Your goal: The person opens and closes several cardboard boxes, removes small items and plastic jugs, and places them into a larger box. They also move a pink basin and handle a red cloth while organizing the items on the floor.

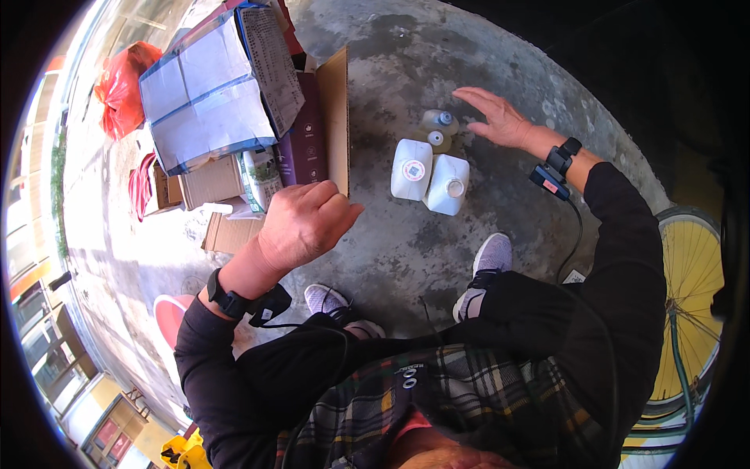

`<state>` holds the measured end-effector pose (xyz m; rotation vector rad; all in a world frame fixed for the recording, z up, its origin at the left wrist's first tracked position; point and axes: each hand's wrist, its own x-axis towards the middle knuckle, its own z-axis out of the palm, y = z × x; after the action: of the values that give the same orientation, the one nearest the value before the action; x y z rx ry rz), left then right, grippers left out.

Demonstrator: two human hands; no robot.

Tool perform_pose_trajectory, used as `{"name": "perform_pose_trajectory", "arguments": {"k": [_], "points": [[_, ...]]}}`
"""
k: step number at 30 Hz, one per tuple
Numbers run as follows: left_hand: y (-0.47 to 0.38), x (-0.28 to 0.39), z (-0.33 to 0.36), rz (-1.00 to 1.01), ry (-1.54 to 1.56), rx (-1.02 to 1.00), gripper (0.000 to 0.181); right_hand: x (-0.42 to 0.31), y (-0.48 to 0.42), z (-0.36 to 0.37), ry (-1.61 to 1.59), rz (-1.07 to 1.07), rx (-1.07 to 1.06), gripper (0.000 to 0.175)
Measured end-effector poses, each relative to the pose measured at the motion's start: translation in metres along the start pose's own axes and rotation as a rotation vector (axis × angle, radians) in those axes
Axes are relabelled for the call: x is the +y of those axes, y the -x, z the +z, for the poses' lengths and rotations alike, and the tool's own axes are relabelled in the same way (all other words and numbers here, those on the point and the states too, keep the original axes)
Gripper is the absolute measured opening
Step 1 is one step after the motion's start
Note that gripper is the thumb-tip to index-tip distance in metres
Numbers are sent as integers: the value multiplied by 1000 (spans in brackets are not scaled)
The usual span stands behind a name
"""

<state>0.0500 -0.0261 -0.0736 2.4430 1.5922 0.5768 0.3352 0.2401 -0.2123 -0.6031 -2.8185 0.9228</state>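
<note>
My left hand [309, 224] is curled, back of the hand up, in front of the pile of cardboard boxes; its palm side is hidden, so I cannot tell whether it holds something. My right hand [497, 117] is spread with nothing in it, just right of several plastic bottles on the concrete floor. Two white plastic jugs stand side by side, one with a round sticker on its cap [413, 170] and one [448, 186] with a pale round cap. Behind them are a translucent bottle with a bluish cap [440, 120] and a smaller white cap [435, 138].
Left of the bottles lie a flattened-looking white and blue carton [208, 91], a purple box [303, 132], an upright brown cardboard flap [336, 123] and a red plastic bag [126, 91]. A pink basin [170, 316] is at lower left. A bicycle wheel [688, 311] stands at right.
</note>
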Motion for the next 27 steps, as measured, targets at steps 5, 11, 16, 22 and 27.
{"name": "perform_pose_trajectory", "arguments": {"k": [5,11,16,22,27], "points": [[-25,12,15,67,29,-40,30,6,7,-11,24,62,50,27],[-58,26,46,32,8,-198,56,-48,15,-21,-190,204,-183,48],[-63,21,63,3,-84,-338,46,-104,37,-25,-287,18,-252,58],[-65,14,73,35,-89,-238,33,-125,44,-2,-83,-140,-15,39],[-63,12,75,30,-95,-249,31,-124,41,0,-62,-167,-10,27]]}}
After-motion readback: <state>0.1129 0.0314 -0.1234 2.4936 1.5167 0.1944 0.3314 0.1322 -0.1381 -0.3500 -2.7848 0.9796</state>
